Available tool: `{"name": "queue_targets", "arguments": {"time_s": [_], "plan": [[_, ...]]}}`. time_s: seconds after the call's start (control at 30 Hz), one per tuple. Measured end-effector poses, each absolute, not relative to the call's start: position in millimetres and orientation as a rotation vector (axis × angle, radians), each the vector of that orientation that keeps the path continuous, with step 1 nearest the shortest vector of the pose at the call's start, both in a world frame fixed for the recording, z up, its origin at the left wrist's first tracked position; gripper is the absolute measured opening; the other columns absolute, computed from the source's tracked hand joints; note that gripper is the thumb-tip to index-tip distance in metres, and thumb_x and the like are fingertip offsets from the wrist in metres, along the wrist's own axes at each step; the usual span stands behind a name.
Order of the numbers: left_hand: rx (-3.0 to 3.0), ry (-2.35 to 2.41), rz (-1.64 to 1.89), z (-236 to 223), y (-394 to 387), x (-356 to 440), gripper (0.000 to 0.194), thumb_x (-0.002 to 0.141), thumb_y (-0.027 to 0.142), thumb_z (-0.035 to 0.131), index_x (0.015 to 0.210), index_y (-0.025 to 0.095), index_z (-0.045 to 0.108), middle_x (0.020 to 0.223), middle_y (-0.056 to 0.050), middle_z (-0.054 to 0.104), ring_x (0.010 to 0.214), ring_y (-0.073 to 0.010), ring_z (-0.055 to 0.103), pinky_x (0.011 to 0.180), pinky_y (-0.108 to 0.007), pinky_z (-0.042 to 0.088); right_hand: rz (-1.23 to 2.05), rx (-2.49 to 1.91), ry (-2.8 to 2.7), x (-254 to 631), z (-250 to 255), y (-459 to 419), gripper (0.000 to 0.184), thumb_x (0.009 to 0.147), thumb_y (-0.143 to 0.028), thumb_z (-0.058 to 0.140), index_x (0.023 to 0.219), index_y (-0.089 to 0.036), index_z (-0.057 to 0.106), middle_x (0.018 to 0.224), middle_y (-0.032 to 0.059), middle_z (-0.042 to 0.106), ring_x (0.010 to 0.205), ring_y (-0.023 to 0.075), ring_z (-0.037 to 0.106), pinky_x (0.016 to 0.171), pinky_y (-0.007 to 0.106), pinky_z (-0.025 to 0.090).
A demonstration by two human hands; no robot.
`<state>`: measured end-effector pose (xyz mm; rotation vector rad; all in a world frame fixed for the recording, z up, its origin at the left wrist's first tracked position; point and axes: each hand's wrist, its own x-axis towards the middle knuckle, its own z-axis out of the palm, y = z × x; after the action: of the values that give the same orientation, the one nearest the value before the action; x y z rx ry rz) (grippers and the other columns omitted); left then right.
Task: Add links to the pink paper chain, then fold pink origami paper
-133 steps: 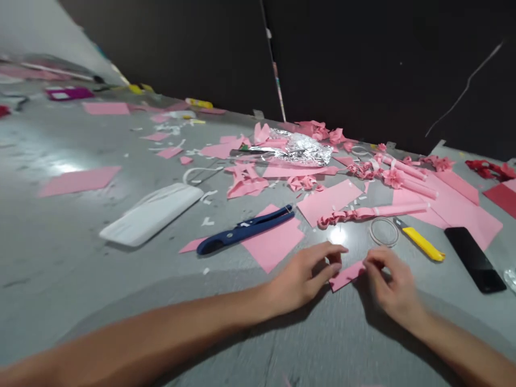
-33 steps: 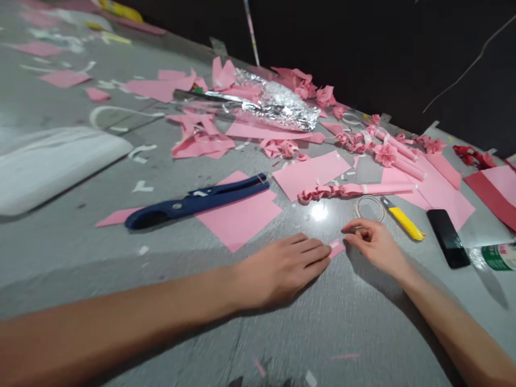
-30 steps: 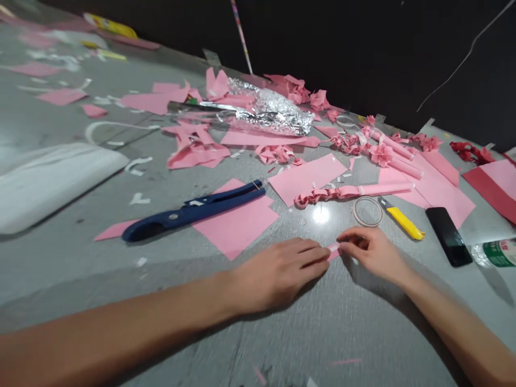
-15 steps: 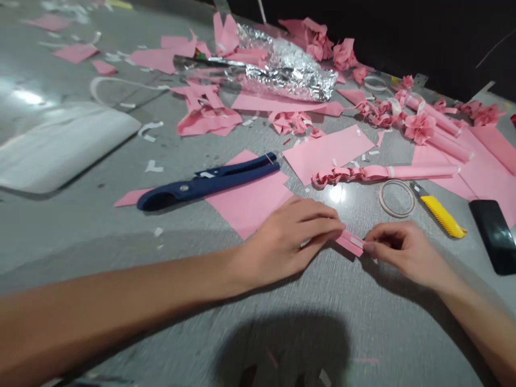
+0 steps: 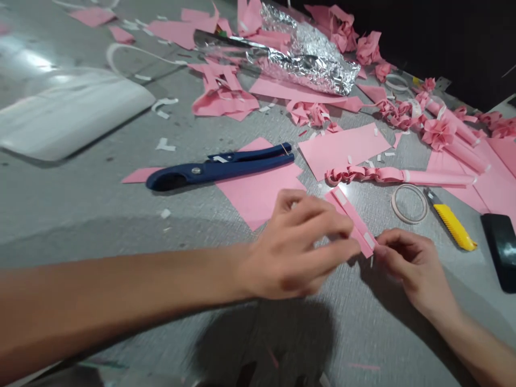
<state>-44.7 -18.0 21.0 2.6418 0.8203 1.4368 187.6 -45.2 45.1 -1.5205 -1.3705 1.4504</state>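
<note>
Across the grey table point(image 5: 100, 199) lie a white pouch point(image 5: 80, 113) and crumpled foil point(image 5: 310, 54). Past the loosely curled left hand point(image 5: 298, 247), whose contact I cannot tell, a pink sheet point(image 5: 258, 199) carries a navy tool point(image 5: 181, 176); rightward come a twisted pink stem point(image 5: 439, 178), phone point(image 5: 502, 252), yellow knife point(image 5: 451, 223) and tape roll point(image 5: 411, 221). The right hand point(image 5: 419, 269) pinches one end of a pink strip point(image 5: 349, 207) with white tabs point(image 5: 369, 239), partly hidden by the left, its far end just beside the stem.

Text: none readable | brands: none readable | numbers: none (not one digit)
</note>
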Motion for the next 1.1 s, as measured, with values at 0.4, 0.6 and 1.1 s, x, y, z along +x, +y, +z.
{"name": "queue_targets", "arguments": {"time_s": [0.4, 0.6, 1.1], "plan": [[2.563, 0.880, 1.303, 17, -23, -32, 0.011, 0.098, 0.014, 0.067, 0.090, 0.021, 0.071, 0.085, 0.001, 0.080, 0.077, -0.0180, 0.062, 0.079, -0.041, 0.036, 1.115, -1.361, -1.516, 172, 27, -69, 0.015, 0.093, -0.020, 0.070, 0.079, -0.022, 0.072, 0.066, -0.0037, 0.056, 0.054, 0.0107, 0.048, 0.048, 0.023, 0.036], [2.616, 0.862, 1.317, 16, -26, -32, 0.006, 0.093, 0.014, 0.071, 0.094, 0.020, 0.072, 0.085, 0.002, 0.080, 0.073, -0.0177, 0.062, 0.077, -0.041, 0.038, 0.999, -1.312, -1.645, 171, 26, -69, 0.014, 0.096, -0.017, 0.067, 0.083, -0.022, 0.071, 0.067, -0.0028, 0.059, 0.055, 0.0126, 0.052, 0.050, 0.025, 0.040], [2.606, 0.863, 1.292, 15, -26, -30, 0.009, 0.096, 0.014, 0.068, 0.090, 0.020, 0.072, 0.080, 0.002, 0.079, 0.070, -0.0161, 0.062, 0.077, -0.042, 0.036, 0.818, -1.238, -1.843, 171, 28, -70, 0.015, 0.098, -0.012, 0.064, 0.088, -0.022, 0.067, 0.072, -0.0028, 0.064, 0.061, 0.0123, 0.057, 0.055, 0.025, 0.044]]}}
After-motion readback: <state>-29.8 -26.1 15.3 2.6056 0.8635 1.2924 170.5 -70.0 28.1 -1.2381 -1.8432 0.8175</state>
